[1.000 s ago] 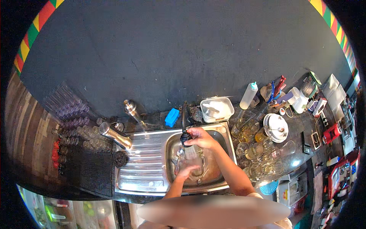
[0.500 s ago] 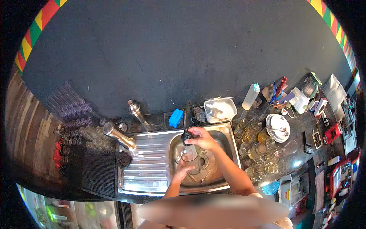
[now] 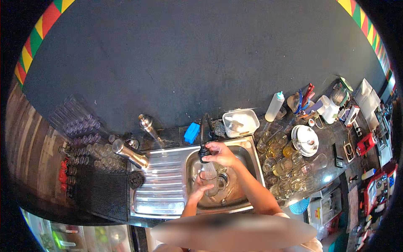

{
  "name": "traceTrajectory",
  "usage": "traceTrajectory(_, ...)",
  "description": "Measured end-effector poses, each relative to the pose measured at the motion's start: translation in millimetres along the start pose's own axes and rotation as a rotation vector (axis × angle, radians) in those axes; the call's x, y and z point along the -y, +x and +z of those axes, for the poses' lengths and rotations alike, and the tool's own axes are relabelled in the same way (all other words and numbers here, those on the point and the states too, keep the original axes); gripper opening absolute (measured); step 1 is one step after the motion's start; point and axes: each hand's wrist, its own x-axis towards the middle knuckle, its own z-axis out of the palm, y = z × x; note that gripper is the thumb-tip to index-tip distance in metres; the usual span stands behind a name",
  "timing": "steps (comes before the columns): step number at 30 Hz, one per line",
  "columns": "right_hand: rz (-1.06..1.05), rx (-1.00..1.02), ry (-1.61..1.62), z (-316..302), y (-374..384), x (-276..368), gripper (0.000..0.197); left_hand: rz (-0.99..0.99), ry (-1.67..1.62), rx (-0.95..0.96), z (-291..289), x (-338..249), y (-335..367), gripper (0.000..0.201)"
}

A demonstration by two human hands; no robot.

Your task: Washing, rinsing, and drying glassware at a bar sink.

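Over the steel sink (image 3: 257,170), my left hand (image 3: 198,192) is wrapped round a clear drinking glass (image 3: 209,182), tilted a little. My right hand (image 3: 222,155) grips the black spray head of the tap (image 3: 204,153) from the right, just above the glass. A pale stream of water (image 3: 208,168) runs from the spray head into the glass. Below the glass, the drain (image 3: 223,180) and a few small utensils show on the sink floor; my hands and the glass hide part of it.
Left of the basin lies the ridged drainboard (image 3: 161,185), with a dark scrubber (image 3: 136,179) and a steel shaker (image 3: 129,154) beside it. A blue sponge (image 3: 192,132) and a white tub (image 3: 241,122) stand behind. Many glasses (image 3: 285,166) crowd the counter at right.
The glass in my left hand has moved slightly nearer to me, farther below the spray head. The water stream shows more clearly. My right hand keeps its grip on the tap.
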Motion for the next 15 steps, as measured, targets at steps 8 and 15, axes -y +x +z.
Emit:
traceTrajectory(8, -0.017, 0.0, -0.029, -0.3, 3.5, -16.0, 0.034, 0.277, 0.482, -0.175, 0.0, 9.2, 21.6, 0.073)
traceTrajectory(15, 0.083, -0.384, -0.225, -74.6, 20.8, -102.3, 0.023, -0.125, 0.325, -0.224, -11.8, 27.4, 7.5, 0.056)
